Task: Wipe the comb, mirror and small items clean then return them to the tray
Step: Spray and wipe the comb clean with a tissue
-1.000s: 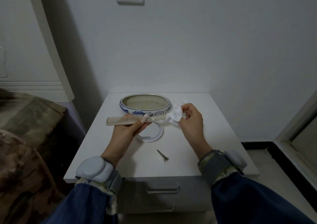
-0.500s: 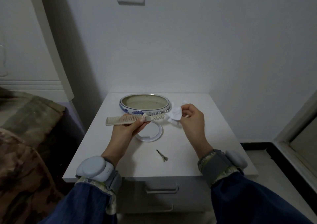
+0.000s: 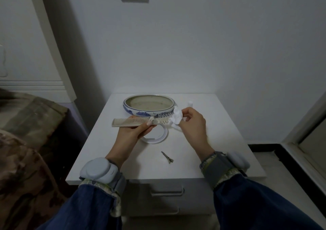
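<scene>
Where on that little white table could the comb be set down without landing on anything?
Bare top lies left of the round mirror, toward the table edge, and along the front edge on either side of the hair clip. The right side behind the right hand looks free. The middle is crowded: bowl, mirror, comb.

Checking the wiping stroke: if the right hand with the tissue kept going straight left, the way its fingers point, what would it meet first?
Probably the comb: the right hand pinches the tissue at its wide-toothed end. Further along is the left hand gripping the comb's middle. Depth is unclear from one view.
</scene>
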Tool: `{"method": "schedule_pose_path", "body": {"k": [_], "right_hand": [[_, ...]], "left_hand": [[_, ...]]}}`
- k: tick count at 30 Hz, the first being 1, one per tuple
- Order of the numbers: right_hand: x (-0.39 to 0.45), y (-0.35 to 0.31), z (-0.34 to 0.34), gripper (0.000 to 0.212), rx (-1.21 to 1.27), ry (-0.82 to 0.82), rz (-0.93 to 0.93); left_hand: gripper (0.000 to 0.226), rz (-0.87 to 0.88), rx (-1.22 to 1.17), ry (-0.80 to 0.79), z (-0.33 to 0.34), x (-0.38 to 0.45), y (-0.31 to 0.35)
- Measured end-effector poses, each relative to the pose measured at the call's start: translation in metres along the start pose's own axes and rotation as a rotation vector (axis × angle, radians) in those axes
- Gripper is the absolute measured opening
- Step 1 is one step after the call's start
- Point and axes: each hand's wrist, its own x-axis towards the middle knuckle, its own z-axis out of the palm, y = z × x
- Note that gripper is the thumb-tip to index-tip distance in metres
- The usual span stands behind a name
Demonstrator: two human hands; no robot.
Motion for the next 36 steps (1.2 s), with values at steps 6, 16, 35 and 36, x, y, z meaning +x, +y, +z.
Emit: {"method": "schedule_pose_path", "body": {"k": [6,16,35,36], "right_hand": [[0.000,-0.005,-0.007,0.023,0.251,-0.048,0.058],[0.003,-0.011,-0.014,0.017,0.410,-0.028,0.045],[-0.004,-0.003,0.002,0.012,0.029,0.030,-0.044],[-0.004,-0.003,0.002,0.012,0.034,0.017,-0.037]], "left_hand": [[0.017,0.013,0.015,0.018,0.001,0.000,0.000],[0.014,0.021,-0.029,0.061,0.002,0.001,0.000],[0.022,0.010,-0.023,-0.019,0.002,0.001,-0.004],[0.021,0.014,-0.020,-0.023,0.002,0.001,-0.004]]}}
